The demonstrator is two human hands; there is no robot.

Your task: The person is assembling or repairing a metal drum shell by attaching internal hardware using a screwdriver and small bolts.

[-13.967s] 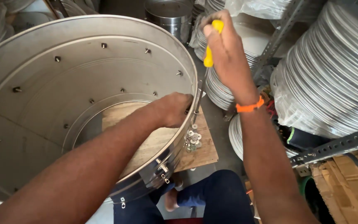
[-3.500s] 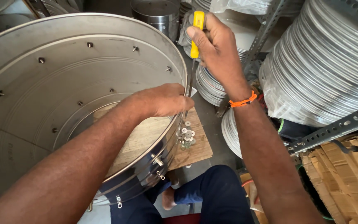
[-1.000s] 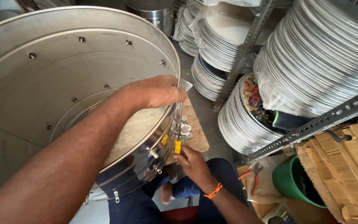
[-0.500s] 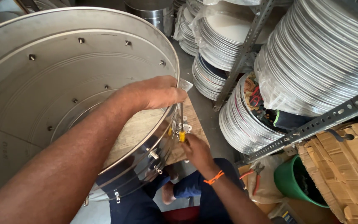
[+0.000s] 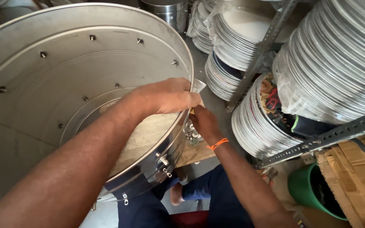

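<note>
A large steel drum lies tilted on its side with its open mouth toward me, and bolts stud its inner wall. My left hand reaches across the mouth and grips the right side of the rim. Just outside the rim, right under it, my right hand is closed on a yellow-handled screwdriver; only a sliver of yellow shows. An orange band circles that wrist. A scrap of clear plastic sticks out at the rim by my left fingers.
A wooden board under the drum carries small loose metal fittings. Stacks of steel plates fill a metal rack at the right. A green bucket and wooden crates stand at the lower right. My knees in blue trousers are below.
My right hand brought the screwdriver down from high above the drum to below the rim, and has now risen against the rim under my left hand. My left hand kept its grip.
</note>
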